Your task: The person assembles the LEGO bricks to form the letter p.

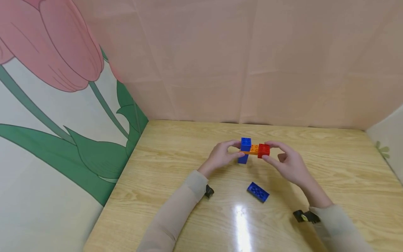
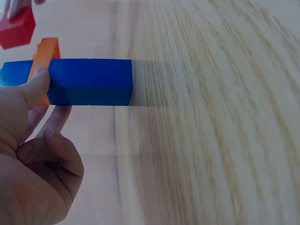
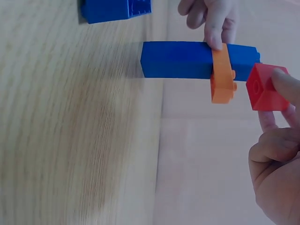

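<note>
A tall blue brick column [image 3: 176, 60] stands upright on the table, with an orange plate [image 1: 254, 149] across it and a smaller blue brick [image 1: 246, 144] above the plate's left part. My left hand [image 1: 221, 154] pinches this stack at the level of the orange plate, thumb on the near side and fingers behind. Between thumb and fingers, my right hand [image 1: 292, 164] holds a red brick [image 3: 265, 87]. The red brick hangs over the plate's free right end; both wrist views show a gap between it and the orange studs.
A loose blue brick [image 1: 258, 192] lies on the wooden table [image 1: 176, 147] in front of the stack, seemingly with its hollow side up. Behind the table hangs a pink cloth [image 1: 220, 70], and a flower-patterned cloth [image 1: 94, 154] borders the left.
</note>
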The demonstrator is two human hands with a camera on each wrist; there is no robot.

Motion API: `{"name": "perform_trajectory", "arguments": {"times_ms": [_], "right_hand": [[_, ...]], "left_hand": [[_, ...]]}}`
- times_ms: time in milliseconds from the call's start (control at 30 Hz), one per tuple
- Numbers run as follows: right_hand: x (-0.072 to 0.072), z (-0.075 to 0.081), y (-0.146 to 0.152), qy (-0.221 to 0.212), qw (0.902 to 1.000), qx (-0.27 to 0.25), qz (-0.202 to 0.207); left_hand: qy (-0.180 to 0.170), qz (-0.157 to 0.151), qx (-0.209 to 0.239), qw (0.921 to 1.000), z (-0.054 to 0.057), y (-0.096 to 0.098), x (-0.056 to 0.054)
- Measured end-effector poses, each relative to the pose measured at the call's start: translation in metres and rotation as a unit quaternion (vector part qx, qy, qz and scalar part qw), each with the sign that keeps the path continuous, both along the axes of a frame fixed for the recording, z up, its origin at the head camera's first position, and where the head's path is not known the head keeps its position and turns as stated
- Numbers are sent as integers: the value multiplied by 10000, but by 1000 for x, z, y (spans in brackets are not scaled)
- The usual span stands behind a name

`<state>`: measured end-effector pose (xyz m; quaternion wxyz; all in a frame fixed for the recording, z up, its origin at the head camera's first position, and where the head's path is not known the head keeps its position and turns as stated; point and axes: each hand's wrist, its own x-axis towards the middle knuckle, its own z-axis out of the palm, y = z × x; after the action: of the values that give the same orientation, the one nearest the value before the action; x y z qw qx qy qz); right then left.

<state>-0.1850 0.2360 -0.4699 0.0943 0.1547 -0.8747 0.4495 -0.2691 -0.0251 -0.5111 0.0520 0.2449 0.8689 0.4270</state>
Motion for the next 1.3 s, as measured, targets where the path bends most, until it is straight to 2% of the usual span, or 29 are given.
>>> {"name": "perform_trajectory", "arguments": {"times_ms": [367, 733, 1300], "right_hand": [[-17, -6, 0, 145, 9991, 171, -356], [-27, -12, -1, 79, 9993, 173, -309], [-33, -15, -2, 67, 9993, 283, -255]], "left_hand": [[-2, 20, -22, 10000, 1, 1, 0], [29, -32, 42, 10000, -3, 0, -1], [64, -45, 61, 10000, -1, -1, 0]]}}
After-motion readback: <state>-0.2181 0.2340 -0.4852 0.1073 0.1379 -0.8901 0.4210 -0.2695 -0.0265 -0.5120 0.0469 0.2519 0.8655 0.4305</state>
